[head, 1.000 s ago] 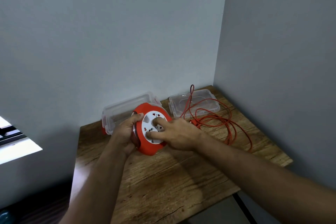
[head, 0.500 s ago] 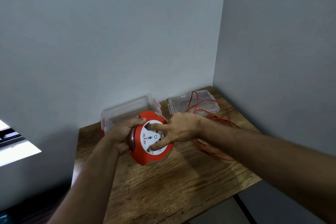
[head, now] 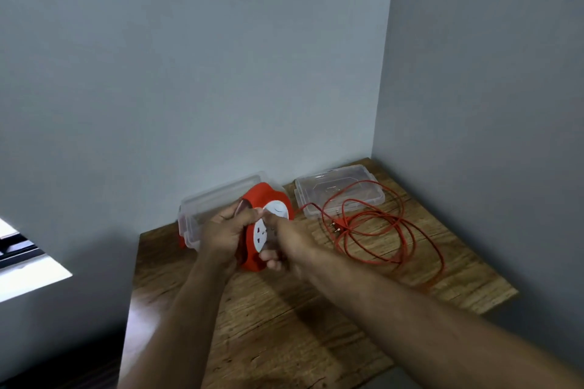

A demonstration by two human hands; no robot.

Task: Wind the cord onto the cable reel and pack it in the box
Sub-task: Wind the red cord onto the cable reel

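Observation:
A round red cable reel with a white socket face is held on edge above the wooden table. My left hand grips its left rim. My right hand presses fingers on the white face and lower edge. The loose orange cord runs from the reel's right side into tangled loops on the table, its plug lying among them. A clear plastic box stands behind the reel against the wall, partly hidden by it.
The clear box lid lies at the back right with some cord over it. Grey walls close off the back and right sides. The table's front and left edges drop to a dark floor.
The reel has turned under my hands and tilted more on edge. My right hand moved from the face's top to its lower side. The cord loops have shifted on the table.

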